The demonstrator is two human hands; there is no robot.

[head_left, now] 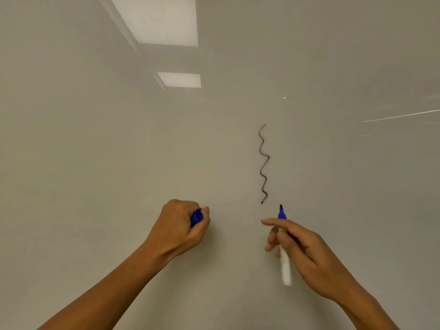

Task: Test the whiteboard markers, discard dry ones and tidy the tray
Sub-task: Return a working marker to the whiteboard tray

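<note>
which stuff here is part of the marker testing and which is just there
Part of the job:
- blue marker, uncapped, held in right hand
- blue cap, gripped in left hand
- whiteboard
- black squiggle on the board

Just there:
- ceiling light reflections

Two bright rectangles of ceiling light [158, 20] show as reflections high up, the larger above the smaller [179, 79]. Thin pale streaks of glare [400, 116] slant across the right side.
</note>
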